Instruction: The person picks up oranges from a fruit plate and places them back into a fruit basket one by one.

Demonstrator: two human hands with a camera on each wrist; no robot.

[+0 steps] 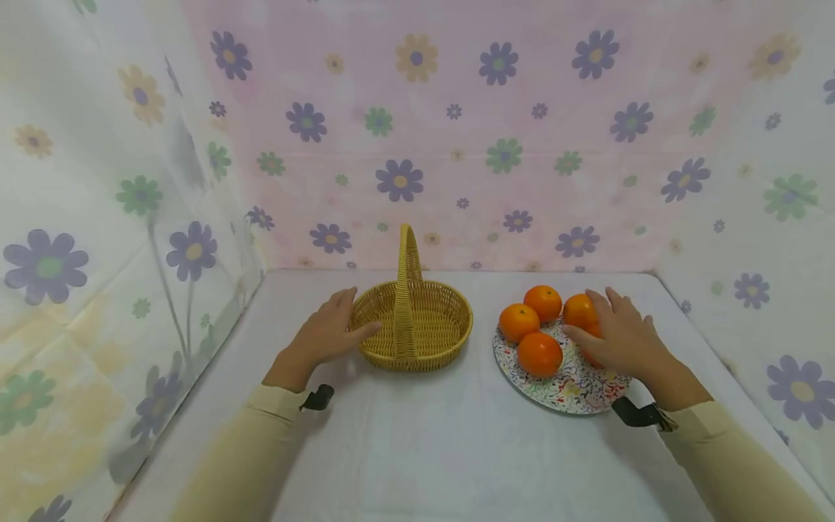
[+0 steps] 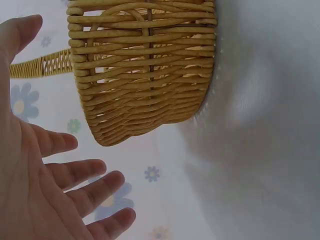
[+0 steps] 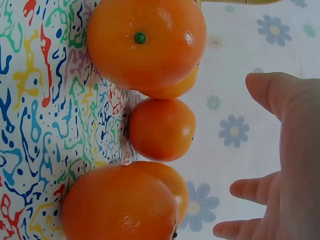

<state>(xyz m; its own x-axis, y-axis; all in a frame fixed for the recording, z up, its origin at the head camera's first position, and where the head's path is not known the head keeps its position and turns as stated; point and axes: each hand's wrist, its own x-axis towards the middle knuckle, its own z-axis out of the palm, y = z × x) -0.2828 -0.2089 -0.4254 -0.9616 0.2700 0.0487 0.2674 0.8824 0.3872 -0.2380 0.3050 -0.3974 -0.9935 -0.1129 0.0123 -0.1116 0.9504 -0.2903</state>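
Observation:
A yellow wicker basket point(image 1: 443, 354) with an arched handle point(image 1: 404, 312) stands on the table, nothing inside it. At its left end is my left hand point(image 1: 324, 333), fingers spread and the thumb reaching over the near rim in the head view. The left wrist view shows the palm facing the woven side point(image 2: 145, 75), a gap between them. Several oranges point(image 1: 540, 355) lie on a round plate point(image 1: 561, 397) with a multicoloured squiggle pattern. Over the plate's right side hovers my right hand point(image 1: 622, 337), fingers apart and holding nothing; it partly hides the right-hand oranges point(image 1: 579, 312).
White cloth covers the table point(image 1: 417, 449). Flower-printed fabric point(image 1: 450, 138) rises along the back and both sides. The basket and plate stand side by side, a strip of cloth between them. Dark wrist-camera mounts point(image 1: 317, 397) stick out below both wrists.

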